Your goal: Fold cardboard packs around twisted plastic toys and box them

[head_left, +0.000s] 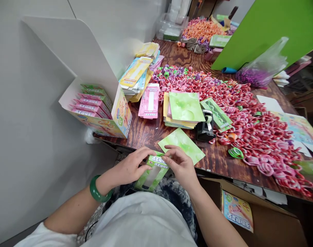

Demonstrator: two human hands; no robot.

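A small green box point(152, 177) with a window in its front is held between my hands at the table's near edge, above my lap. My left hand point(132, 166) wraps its fingers and thumb round the box's upper left corner. At the upper right corner, my right hand point(180, 168) pinches the box's top edge with thumb and fingers. Just beyond the hands a green patterned card point(183, 144) lies flat on the table. Farther back is a stack of cards with a green sheet point(186, 106) on top. Beside that stack stands a black tape dispenser point(205, 127).
An open display carton point(102, 125) holding pink and green boxes stands at left. Pink flat boxes point(149, 101) lie beside it. Red and pink coiled rings point(246, 116) are heaped across the wooden table point(143, 135). A cardboard box point(272, 223) sits below at right.
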